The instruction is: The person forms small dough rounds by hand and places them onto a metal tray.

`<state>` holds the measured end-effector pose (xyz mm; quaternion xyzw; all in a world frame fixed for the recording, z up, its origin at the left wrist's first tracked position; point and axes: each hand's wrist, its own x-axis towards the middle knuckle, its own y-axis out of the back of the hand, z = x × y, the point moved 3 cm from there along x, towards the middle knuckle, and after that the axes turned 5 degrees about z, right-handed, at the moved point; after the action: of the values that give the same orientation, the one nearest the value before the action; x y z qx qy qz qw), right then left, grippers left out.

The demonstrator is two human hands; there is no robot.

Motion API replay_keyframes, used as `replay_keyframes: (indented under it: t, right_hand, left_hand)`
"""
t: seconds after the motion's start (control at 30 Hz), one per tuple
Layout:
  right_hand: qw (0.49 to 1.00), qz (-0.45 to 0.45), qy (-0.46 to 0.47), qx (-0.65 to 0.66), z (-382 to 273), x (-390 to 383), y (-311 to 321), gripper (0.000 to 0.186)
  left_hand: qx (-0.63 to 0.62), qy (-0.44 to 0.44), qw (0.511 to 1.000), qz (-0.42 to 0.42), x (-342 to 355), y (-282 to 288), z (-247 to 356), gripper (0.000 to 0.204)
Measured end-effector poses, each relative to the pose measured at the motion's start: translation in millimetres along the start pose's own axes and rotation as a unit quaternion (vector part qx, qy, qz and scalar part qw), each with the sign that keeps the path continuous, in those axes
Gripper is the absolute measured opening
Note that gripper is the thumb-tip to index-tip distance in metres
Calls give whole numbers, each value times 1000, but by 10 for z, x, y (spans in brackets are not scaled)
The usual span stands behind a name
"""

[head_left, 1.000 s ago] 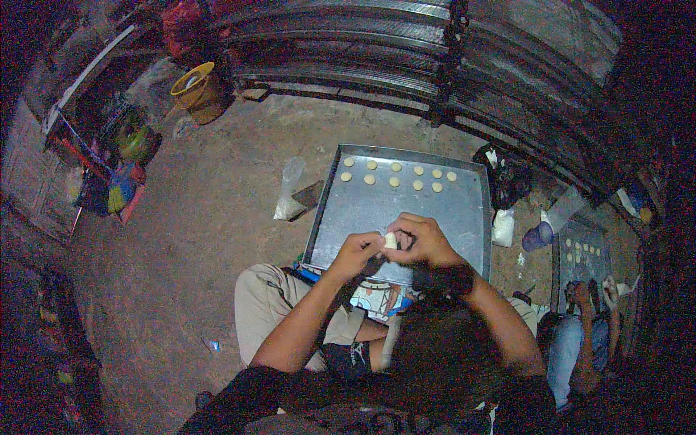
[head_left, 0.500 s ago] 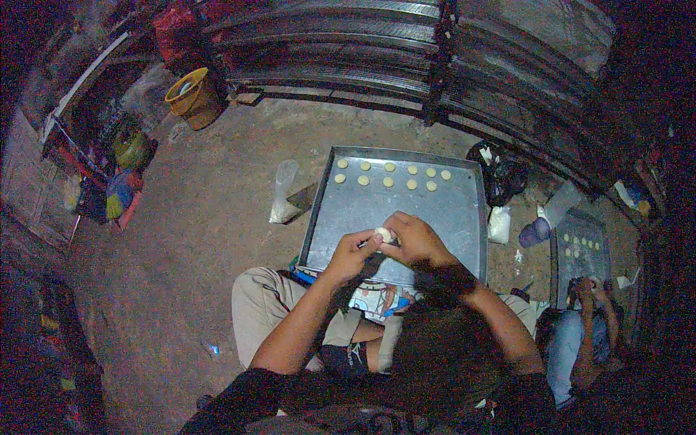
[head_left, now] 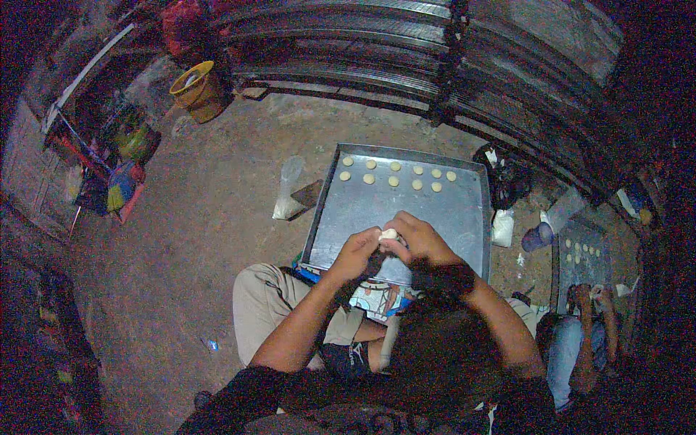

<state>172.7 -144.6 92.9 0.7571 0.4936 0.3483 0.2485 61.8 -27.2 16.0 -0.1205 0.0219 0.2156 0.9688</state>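
Over the near half of a metal baking tray (head_left: 348, 217), both my hands meet around a small pale piece of dough (head_left: 389, 235). My left hand (head_left: 358, 254) pinches it with thumb and fingertips from the left. Fingers of my right hand (head_left: 420, 238) curl round it from the right and partly cover it. Two rows of flat, round dough pieces (head_left: 394, 167) lie along the tray's far side. A printed sheet or package (head_left: 370, 301), white with blue and orange, shows below the tray's near edge, between my legs.
Left of the tray stands a clear bag of white powder (head_left: 288, 206). Another white bag (head_left: 502, 228) and a black plastic bag (head_left: 507, 177) sit at its right. Farther right, a person's hands (head_left: 591, 293) work over a second tray (head_left: 580, 264). A yellow bucket (head_left: 199, 98) stands near dark metal racks (head_left: 348, 43).
The dough between my fingers has changed from a rounder lump to a more stretched, uneven shape. My fingers have shifted slightly around it. The whole view has moved a little.
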Motion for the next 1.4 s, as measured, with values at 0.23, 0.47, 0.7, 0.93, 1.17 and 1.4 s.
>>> replay_keyframes:
  t: [0.23,0.47,0.7,0.93,1.17,1.4]
  right_hand:
    - [993,-62,32,-91,5,129,-139,35]
    - [997,2,-62,-55,91,43,-175,44]
    - [974,98,-195,63,152,-25,-105,42]
    - [987,58,-126,-79,284,-21,-133,31]
    - [998,39,-26,-34,214,28,-160,32]
    - [987,36,-152,36,273,-2,-139,33]
  left_hand:
    - [-144,129,981,13,-27,-76,-60,57]
    - [64,42,997,-7,136,303,-205,30]
    - [-10,34,993,115,116,62,-141,25]
    - [-98,102,988,63,-52,-182,39,33]
    - [-159,56,984,55,-15,-115,-10,31]
    - [-34,64,995,61,56,31,-86,27]
